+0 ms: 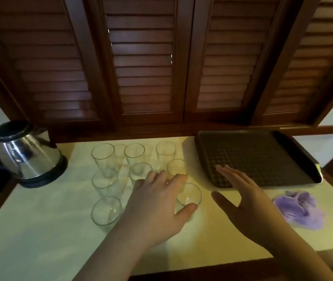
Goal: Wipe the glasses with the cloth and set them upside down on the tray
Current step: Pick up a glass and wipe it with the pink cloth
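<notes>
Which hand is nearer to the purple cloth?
Right. The right hand hovers open just left of the cloth, by the tray. The left hand is farther left, at a glass.
</notes>
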### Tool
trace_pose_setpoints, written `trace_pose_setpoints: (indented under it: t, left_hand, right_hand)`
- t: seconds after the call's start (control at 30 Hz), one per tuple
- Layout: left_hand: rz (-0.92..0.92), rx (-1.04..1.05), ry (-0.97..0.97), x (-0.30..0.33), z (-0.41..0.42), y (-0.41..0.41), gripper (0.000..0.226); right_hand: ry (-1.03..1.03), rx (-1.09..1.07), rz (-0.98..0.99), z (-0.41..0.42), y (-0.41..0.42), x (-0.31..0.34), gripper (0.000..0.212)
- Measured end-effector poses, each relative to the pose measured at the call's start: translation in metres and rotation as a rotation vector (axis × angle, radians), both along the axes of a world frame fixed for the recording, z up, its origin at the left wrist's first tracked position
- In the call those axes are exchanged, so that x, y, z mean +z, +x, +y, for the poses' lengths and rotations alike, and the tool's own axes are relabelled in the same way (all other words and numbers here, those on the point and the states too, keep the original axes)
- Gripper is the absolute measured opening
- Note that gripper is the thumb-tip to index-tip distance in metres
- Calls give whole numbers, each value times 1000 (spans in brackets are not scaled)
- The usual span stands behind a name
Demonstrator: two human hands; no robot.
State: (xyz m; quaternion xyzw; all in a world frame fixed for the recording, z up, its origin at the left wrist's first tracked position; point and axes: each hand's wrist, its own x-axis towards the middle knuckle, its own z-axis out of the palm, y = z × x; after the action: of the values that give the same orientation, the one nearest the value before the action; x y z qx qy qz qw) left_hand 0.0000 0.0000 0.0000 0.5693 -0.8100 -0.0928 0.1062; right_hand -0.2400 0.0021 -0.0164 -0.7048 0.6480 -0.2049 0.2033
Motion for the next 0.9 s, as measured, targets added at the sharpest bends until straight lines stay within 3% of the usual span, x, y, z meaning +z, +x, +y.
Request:
trace_pose_setpoints:
  t: [0.17, 0.37, 0.6, 0.83, 0.9]
  left_hand:
    - [-229, 24, 52, -16, -15, -31, 70]
    - [-357, 11, 22, -25, -24, -50, 76]
    - [-366, 26, 43, -28, -32, -66, 71]
    - [-351, 41, 57, -24, -35, -73, 67]
    - [-336, 48, 58, -20, -33, -76, 68]
  right_hand:
    - [18, -97, 184, -1, -67, -36, 86]
    - [94, -336, 379, 0, -128, -80, 68]
    - [182, -446, 388, 4, -173, -111, 72]
    - [-30, -355, 304, 3, -177, -115, 41]
    - [-75, -328, 166, -1, -175, -109, 32]
